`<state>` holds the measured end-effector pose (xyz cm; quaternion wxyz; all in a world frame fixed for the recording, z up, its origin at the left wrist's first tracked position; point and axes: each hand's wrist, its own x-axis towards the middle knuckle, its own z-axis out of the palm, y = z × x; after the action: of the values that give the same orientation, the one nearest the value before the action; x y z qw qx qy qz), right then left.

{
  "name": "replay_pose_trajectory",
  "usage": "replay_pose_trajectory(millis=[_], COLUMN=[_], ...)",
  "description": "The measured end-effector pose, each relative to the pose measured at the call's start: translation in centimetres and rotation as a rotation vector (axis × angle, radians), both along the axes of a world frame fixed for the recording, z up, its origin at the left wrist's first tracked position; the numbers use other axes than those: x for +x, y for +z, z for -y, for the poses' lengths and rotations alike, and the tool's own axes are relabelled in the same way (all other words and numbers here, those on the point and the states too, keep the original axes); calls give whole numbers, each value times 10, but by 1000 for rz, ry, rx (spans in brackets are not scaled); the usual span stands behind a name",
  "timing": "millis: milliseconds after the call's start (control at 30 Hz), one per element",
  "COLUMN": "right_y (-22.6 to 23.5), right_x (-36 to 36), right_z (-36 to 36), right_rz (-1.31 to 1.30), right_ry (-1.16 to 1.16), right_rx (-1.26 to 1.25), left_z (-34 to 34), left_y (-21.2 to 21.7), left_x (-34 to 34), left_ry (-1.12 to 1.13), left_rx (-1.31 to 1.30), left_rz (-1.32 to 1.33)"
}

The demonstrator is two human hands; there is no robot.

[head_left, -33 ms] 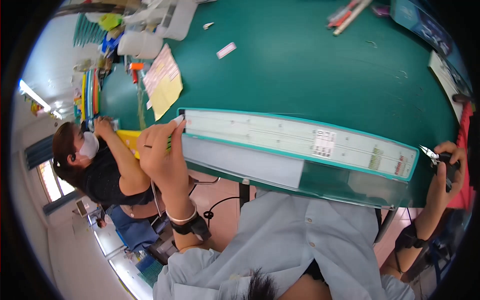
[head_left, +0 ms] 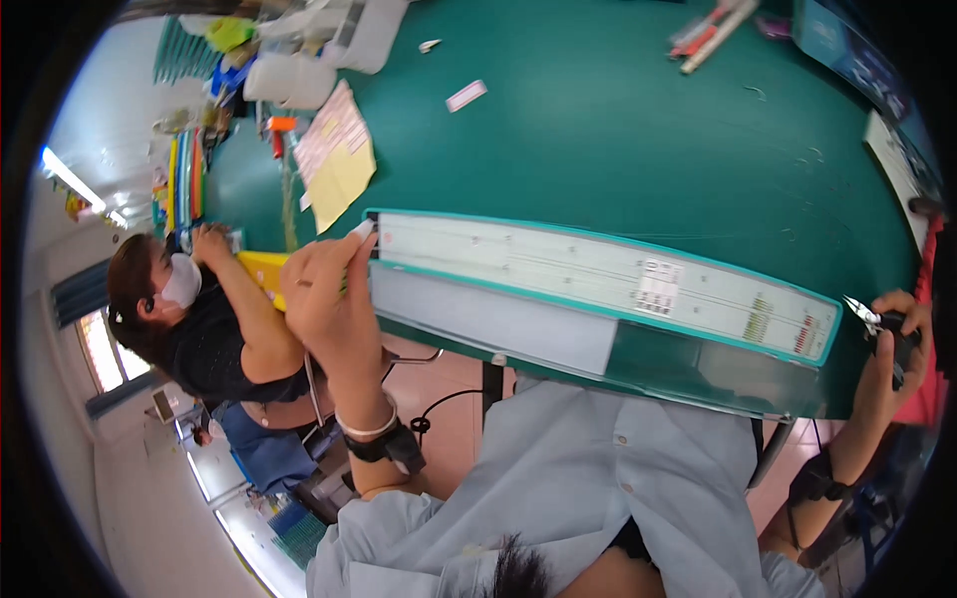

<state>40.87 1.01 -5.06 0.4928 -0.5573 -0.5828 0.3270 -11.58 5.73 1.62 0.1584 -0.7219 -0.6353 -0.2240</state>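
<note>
A long, narrow white tray point(head_left: 588, 261) with a teal rim lies along the table's front. Thin lines run along its length, with small printed marks and a white label point(head_left: 659, 286) toward the right. At its left end, my left hand point(head_left: 334, 289) is closed, thumb and forefinger pinched by the dark end piece; what they hold is too small to make out. Beyond the right end, my right hand point(head_left: 902, 334) grips pliers point(head_left: 881, 324) with black handles, their bright metal jaws pointing up and left toward the tray.
A yellow and pink paper point(head_left: 339, 159) lies at the left, near a white container point(head_left: 289, 82). Pens point(head_left: 720, 35) and a small pink-edged label point(head_left: 466, 96) lie farther back. At left, a masked person point(head_left: 224, 319) works at the same table. A blue box point(head_left: 862, 60) stands far right.
The whole view has shifted slightly, with the tray and table a little farther right in the picture. Both hands keep their holds.
</note>
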Motion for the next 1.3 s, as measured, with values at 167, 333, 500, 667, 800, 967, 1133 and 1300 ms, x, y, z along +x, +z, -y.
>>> replay_pose_trajectory(millis=[167,333,500,667,800,967,1133,1300], right_y=[-15,-12,-14,-15,-23,-21,-23,-15], right_x=[26,17,28,31,40,37,38,29], right_z=[9,9,10,8,14,8,8,9], right_rz=[3,-26,-61,-55,-110,-123,-114,-85], right_ry=[-59,-107,-84,-83,-125,-55,-56,-104], right_rx=[-8,-48,-61,-43,-85,-37,-24,-19], left_z=[-3,-6,-8,-9,-9,-10,-16,-30], left_y=[-22,-17,-22,-28,-32,-25,0,22], left_x=[-23,-20,-23,-19,-18,-28,-39,-33], left_ry=[138,183,192,271,247,253,114,130], left_rx=[-32,-85,-131,-131,-54,-182,-119,-235], left_rz=[215,89,83,330,377,171,-186,-267])
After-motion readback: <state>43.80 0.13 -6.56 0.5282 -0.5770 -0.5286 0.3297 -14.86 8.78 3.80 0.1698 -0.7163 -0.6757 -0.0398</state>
